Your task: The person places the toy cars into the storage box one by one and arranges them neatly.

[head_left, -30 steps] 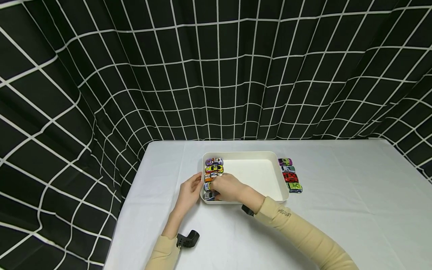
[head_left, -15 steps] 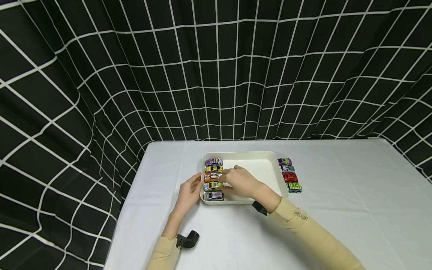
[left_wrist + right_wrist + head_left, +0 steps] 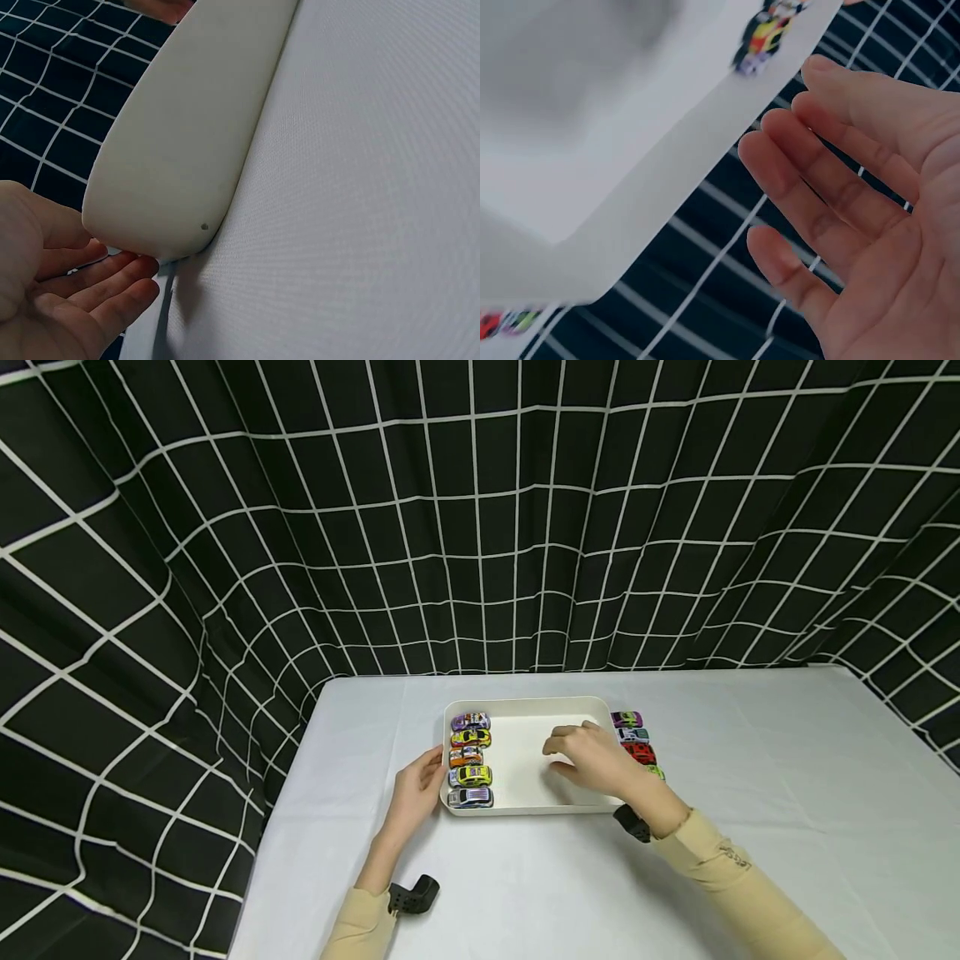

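Note:
A white rectangular tray [image 3: 517, 768] holds a column of several toy cars along its left wall. Among them are a purple car [image 3: 471, 721], a yellow car [image 3: 471, 738], an orange car [image 3: 466, 757], a lime car [image 3: 470, 776] and a silver car [image 3: 470, 797]. My left hand [image 3: 415, 785] touches the tray's left end from outside; its fingers [image 3: 124, 296] extend loosely at the wall in the left wrist view. Over the tray's right half hovers my right hand [image 3: 600, 760], its fingers [image 3: 825, 195] relaxed and holding nothing.
Outside the tray's right wall stand more toy cars: a purple-and-green car [image 3: 627, 719], a light blue car [image 3: 633, 736], a red car [image 3: 640, 753] and a partly hidden green car [image 3: 656, 772]. A white cloth covers the table [image 3: 510, 877]; a black gridded curtain [image 3: 480, 527] rises behind.
My right hand has left the cars along the tray's left side and moved right, above the tray floor. The left hand stays at the tray's left end.

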The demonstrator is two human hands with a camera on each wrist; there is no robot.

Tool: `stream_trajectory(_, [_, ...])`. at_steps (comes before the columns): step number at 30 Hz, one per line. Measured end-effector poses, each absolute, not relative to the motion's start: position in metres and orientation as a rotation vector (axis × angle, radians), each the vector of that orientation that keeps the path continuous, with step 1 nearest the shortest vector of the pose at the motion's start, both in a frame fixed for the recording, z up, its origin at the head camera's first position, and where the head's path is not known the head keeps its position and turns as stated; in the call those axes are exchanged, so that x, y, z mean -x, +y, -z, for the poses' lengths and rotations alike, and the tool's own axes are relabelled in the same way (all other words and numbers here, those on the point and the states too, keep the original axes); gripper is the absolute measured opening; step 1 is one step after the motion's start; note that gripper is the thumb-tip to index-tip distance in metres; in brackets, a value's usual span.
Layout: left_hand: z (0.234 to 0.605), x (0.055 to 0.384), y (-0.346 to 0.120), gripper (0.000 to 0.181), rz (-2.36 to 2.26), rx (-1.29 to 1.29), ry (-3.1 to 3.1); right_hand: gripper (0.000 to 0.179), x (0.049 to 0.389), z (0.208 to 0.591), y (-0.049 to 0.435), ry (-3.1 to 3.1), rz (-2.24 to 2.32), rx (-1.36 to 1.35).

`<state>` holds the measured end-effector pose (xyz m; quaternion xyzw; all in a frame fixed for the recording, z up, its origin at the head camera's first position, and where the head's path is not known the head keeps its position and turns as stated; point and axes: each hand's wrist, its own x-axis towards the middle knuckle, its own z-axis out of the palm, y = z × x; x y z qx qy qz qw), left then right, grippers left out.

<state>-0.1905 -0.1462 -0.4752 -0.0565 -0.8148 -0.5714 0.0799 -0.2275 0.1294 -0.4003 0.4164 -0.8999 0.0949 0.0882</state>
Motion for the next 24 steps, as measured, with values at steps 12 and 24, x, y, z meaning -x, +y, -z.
stream_trajectory(12, [0.449,0.179,-0.138,0.036,1.709,0.189,-2.451,0.016,0.221,0.405,0.194,-2.670,-0.346,-1.001])
stream_trajectory(24, [0.438,0.172,-0.136,0.037,1.731,0.163,-2.465,0.016,0.212,0.417,0.243,-2.753,-0.368,-0.815])
